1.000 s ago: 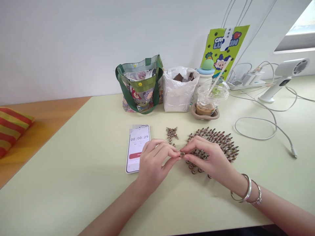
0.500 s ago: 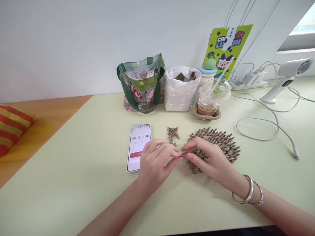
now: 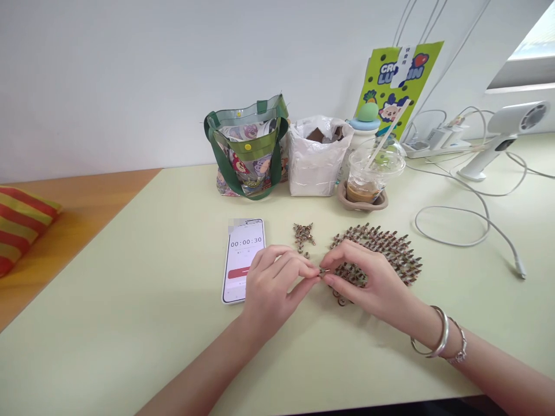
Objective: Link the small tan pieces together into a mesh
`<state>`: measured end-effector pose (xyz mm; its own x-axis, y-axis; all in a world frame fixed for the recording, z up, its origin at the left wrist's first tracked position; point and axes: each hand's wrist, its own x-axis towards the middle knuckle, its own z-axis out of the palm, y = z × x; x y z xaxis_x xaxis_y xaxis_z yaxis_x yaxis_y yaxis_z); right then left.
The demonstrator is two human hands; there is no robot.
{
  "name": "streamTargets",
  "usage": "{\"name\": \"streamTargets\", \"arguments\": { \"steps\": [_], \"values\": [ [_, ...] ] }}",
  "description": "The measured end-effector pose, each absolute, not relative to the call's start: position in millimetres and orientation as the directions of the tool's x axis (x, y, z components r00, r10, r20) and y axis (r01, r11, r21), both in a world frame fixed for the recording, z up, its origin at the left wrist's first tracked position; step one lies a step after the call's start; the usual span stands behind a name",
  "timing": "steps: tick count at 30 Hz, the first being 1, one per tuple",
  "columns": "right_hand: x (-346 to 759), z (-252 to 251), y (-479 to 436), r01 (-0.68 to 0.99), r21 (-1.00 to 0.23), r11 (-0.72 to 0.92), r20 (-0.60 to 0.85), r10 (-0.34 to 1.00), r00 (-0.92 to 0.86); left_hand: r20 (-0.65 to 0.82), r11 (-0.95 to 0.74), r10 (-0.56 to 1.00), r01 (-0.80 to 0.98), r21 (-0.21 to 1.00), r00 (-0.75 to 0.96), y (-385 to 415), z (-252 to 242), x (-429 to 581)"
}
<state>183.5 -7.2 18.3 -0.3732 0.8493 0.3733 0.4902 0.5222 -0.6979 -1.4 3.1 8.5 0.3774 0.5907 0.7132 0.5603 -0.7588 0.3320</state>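
Observation:
My left hand [image 3: 275, 286] and my right hand [image 3: 364, 277] meet over the table, and their fingertips pinch a tiny metal-and-brown part [image 3: 323, 271] between them. Behind my right hand lies a fan-shaped patch of many similar small parts [image 3: 384, 249], set in close rows. My right palm hides part of that patch, and a few round brown discs [image 3: 341, 298] show below it. Left of the patch is a small cluster of the same parts [image 3: 303, 237]. My left hand partly covers a phone [image 3: 243, 260] showing a running timer.
A green-strapped printed tote [image 3: 247, 156], a white plastic bag [image 3: 315, 157] and a lidded iced drink cup [image 3: 373, 173] stand along the wall. White cables [image 3: 453, 228] run across the right of the table, near a white hair dryer [image 3: 489, 150].
The phone timer has gone from 29 to 30 seconds. Both hands still pinch the small part, with my right hand shifted slightly, now covering more of the brown discs.

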Motion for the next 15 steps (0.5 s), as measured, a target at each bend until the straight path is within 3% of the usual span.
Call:
{"name": "streamTargets", "arguments": {
  "steps": [15],
  "values": [
    [187.6, 20.2, -4.2, 0.553, -0.642, 0.531, 0.377, 0.847, -0.375, 0.687, -0.729, 0.633, 0.573, 0.375, 0.356, 4.6, 8.0, -2.0]
  ]
}}
